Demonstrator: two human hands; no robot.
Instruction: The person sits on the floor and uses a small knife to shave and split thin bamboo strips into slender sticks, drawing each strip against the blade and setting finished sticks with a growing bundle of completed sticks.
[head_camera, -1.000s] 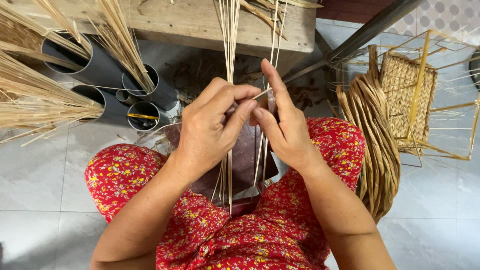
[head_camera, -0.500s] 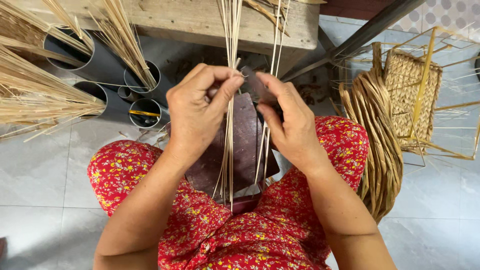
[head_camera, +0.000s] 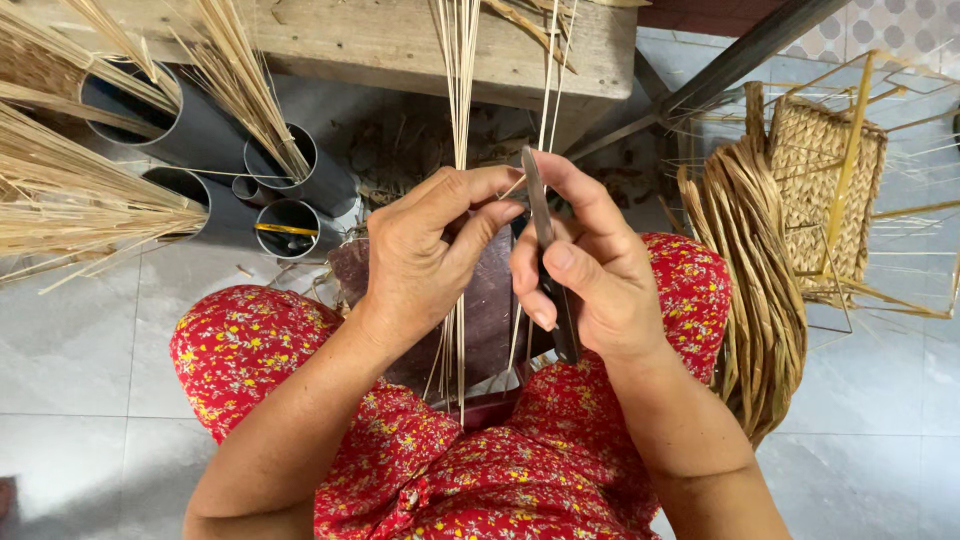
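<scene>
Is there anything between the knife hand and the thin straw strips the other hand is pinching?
Nothing visible. The right hand holds the knife right beside the strips pinched by the left hand.

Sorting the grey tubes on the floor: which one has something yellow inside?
The small open tube nearest the red-clad knee; a yellow piece lies across its mouth, while the others hold straw bundles or look dark.

Tubes left of hands, woven basket right, bench beyond

Strip tops cut off by top edge; knife handle hidden in right hand.
</scene>
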